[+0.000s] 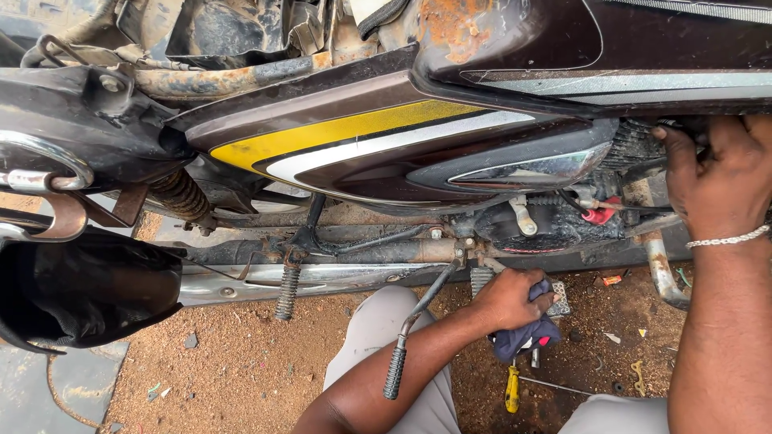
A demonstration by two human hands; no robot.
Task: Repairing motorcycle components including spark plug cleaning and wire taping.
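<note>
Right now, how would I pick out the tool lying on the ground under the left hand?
Start at the motorcycle's side panel with its yellow stripe and drop to the dirt ground below. The left hand clutches a dark blue cloth; just beneath it lies the screwdriver. Its bright yellow handle sets it apart from the black-gripped kick lever beside it.

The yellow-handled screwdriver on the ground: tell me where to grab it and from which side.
Grip the screwdriver by its yellow handle, coming straight down from above. It lies flat on the dirt, handle end nearest the person, just below the left hand and its dark cloth. The handle is thick and fully exposed; the cloth hides the far end, so the shaft cannot be judged.
</note>
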